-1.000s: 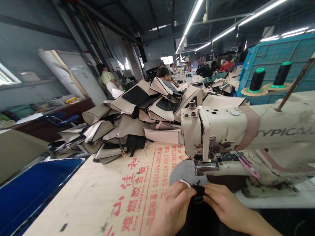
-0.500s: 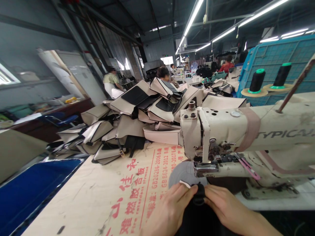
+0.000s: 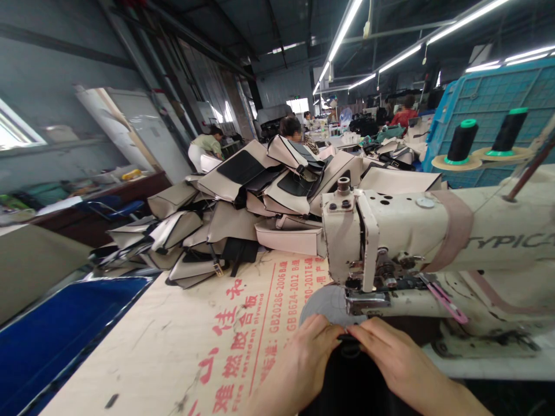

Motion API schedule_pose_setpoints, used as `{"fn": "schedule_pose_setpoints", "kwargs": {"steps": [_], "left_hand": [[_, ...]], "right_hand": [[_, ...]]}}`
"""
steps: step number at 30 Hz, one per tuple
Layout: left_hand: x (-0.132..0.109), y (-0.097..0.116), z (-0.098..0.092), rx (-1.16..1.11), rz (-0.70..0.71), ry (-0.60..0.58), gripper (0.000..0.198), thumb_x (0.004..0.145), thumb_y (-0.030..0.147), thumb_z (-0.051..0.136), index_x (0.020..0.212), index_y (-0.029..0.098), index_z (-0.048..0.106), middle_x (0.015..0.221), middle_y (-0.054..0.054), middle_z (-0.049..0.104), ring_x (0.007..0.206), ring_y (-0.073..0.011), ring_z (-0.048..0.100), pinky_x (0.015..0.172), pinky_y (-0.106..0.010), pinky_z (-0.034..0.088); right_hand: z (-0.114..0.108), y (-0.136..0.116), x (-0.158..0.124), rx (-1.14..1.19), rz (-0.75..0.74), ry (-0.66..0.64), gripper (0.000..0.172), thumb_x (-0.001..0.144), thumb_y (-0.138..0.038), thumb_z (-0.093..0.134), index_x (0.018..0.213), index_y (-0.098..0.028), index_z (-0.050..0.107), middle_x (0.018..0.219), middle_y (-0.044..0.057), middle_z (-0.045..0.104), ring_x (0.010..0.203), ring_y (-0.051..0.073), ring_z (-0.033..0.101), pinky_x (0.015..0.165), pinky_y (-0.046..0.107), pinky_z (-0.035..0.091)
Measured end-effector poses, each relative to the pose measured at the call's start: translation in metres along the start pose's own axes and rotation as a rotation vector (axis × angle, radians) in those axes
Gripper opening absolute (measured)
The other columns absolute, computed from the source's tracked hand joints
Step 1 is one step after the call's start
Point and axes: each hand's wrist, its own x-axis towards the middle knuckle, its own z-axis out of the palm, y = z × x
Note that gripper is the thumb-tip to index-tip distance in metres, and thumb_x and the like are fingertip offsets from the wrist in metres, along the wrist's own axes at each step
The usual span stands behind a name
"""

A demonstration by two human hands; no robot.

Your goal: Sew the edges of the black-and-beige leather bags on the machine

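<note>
My left hand (image 3: 310,349) and my right hand (image 3: 388,352) meet just in front of the sewing machine (image 3: 347,248), their fingertips almost touching. Both are closed, pinching a small black strap (image 3: 349,340) between them. Most of the strap is covered by my fingers. Below it is a dark area whose outline I cannot make out. A round grey plate (image 3: 325,306) lies under the machine's head, just beyond my fingertips. Pink-handled snips or tweezers (image 3: 446,300) rest on the machine's lower arm.
Beige-and-black bags (image 3: 243,173) are heaped behind the plywood table (image 3: 173,341). At left is a blue-lined bin (image 3: 73,323). Black thread spools (image 3: 462,141) stand on the machine, before a blue crate (image 3: 498,92). Several people work farther back, one bending over (image 3: 207,145).
My hands have drawn closer together on the black strap, and the pale edge by my left fingers no longer shows. The view has shifted slightly. A person at back left now bends lower.
</note>
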Motion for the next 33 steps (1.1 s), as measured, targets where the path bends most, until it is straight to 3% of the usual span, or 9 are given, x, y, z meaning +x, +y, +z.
{"fn": "schedule_pose_setpoints", "kwargs": {"steps": [3, 10, 14, 19, 23, 28, 33], "left_hand": [[-0.001, -0.005, 0.003, -0.086, -0.049, -0.053, 0.027, 0.088, 0.015, 0.033, 0.104, 0.021, 0.054, 0.095, -0.004, 0.055, 0.089, -0.0153, 0.052, 0.080, -0.026, 0.045], [0.003, -0.017, 0.011, -0.248, -0.172, 0.050, 0.023, 0.088, 0.020, 0.036, 0.095, 0.019, 0.058, 0.093, -0.005, 0.055, 0.090, -0.0142, 0.052, 0.084, -0.025, 0.043], [0.007, -0.018, 0.008, -0.276, -0.189, 0.076, 0.024, 0.088, 0.021, 0.037, 0.093, 0.019, 0.060, 0.091, -0.004, 0.056, 0.088, -0.0137, 0.053, 0.082, -0.024, 0.044], [-0.001, -0.014, 0.012, -0.253, -0.244, 0.154, 0.024, 0.088, 0.024, 0.038, 0.095, 0.020, 0.061, 0.086, -0.002, 0.057, 0.081, -0.0129, 0.056, 0.075, -0.024, 0.046], [-0.010, -0.011, 0.021, -0.209, -0.282, 0.242, 0.026, 0.087, 0.028, 0.041, 0.104, 0.023, 0.060, 0.084, -0.002, 0.058, 0.078, -0.0129, 0.057, 0.072, -0.023, 0.047], [-0.006, -0.011, 0.019, -0.216, -0.238, 0.181, 0.029, 0.089, 0.028, 0.036, 0.099, 0.021, 0.063, 0.083, -0.003, 0.059, 0.076, -0.0123, 0.057, 0.070, -0.022, 0.045], [-0.012, -0.016, 0.014, -0.343, -0.288, 0.150, 0.024, 0.086, 0.029, 0.043, 0.095, 0.022, 0.064, 0.084, -0.001, 0.062, 0.079, -0.0128, 0.057, 0.075, -0.024, 0.045]], "right_hand": [[0.002, 0.001, 0.008, 0.014, -0.009, -0.052, 0.033, 0.088, -0.008, 0.032, 0.117, -0.018, 0.045, 0.106, 0.007, 0.053, 0.099, 0.019, 0.050, 0.090, 0.033, 0.043], [-0.008, -0.004, 0.034, 0.250, 0.112, -0.017, 0.018, 0.090, -0.015, 0.036, 0.094, -0.019, 0.053, 0.092, 0.004, 0.054, 0.087, 0.016, 0.051, 0.080, 0.030, 0.044], [-0.011, -0.006, 0.041, 0.410, 0.163, 0.018, 0.019, 0.090, -0.019, 0.036, 0.099, -0.022, 0.053, 0.096, 0.002, 0.053, 0.095, 0.014, 0.050, 0.086, 0.026, 0.040], [0.000, -0.005, 0.039, 0.356, 0.168, 0.077, 0.019, 0.090, -0.020, 0.035, 0.092, -0.019, 0.054, 0.093, 0.004, 0.055, 0.097, 0.017, 0.050, 0.089, 0.030, 0.038], [0.006, -0.007, 0.033, 0.294, 0.134, 0.129, 0.023, 0.091, -0.022, 0.032, 0.094, -0.018, 0.055, 0.093, 0.007, 0.055, 0.093, 0.018, 0.052, 0.084, 0.031, 0.042], [0.004, -0.010, 0.031, 0.269, 0.128, 0.128, 0.023, 0.091, -0.023, 0.032, 0.088, -0.018, 0.054, 0.090, 0.006, 0.055, 0.085, 0.017, 0.053, 0.078, 0.030, 0.043], [0.002, -0.011, 0.035, 0.315, 0.128, 0.086, 0.021, 0.091, -0.021, 0.033, 0.086, -0.018, 0.053, 0.088, 0.004, 0.055, 0.084, 0.016, 0.052, 0.076, 0.028, 0.042]]}}
